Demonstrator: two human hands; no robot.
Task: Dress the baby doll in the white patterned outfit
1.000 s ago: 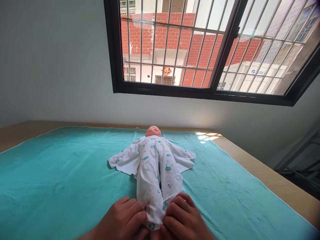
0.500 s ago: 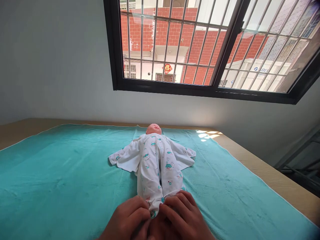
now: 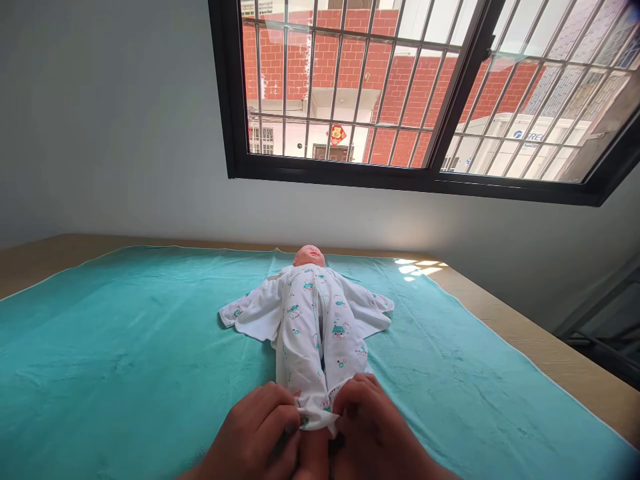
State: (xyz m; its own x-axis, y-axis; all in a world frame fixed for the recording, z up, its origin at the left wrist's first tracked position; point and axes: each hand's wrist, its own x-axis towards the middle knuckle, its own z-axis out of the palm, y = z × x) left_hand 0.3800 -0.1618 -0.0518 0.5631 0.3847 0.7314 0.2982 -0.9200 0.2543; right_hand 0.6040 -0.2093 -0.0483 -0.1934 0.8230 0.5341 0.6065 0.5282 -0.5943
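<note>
A baby doll (image 3: 309,255) lies on its back on a teal blanket (image 3: 125,347), dressed in a white printed romper (image 3: 315,327) with its sleeves spread to both sides. My left hand (image 3: 260,437) and my right hand (image 3: 373,433) sit side by side at the near end of the romper's legs. Both hands have their fingers curled and pinch the leg cuff fabric (image 3: 316,412) between them. A bare doll foot seems to show just below the cuff, between my hands.
The blanket covers a wooden platform (image 3: 525,347) whose bare edge runs along the right and back. A grey wall stands behind, with a black-framed barred window (image 3: 430,100) above. A dark frame (image 3: 605,347) stands at the far right.
My hands have stayed on the romper's leg end, drawing together over it. The cuff has bunched up and sits higher between my fingers than a second ago.
</note>
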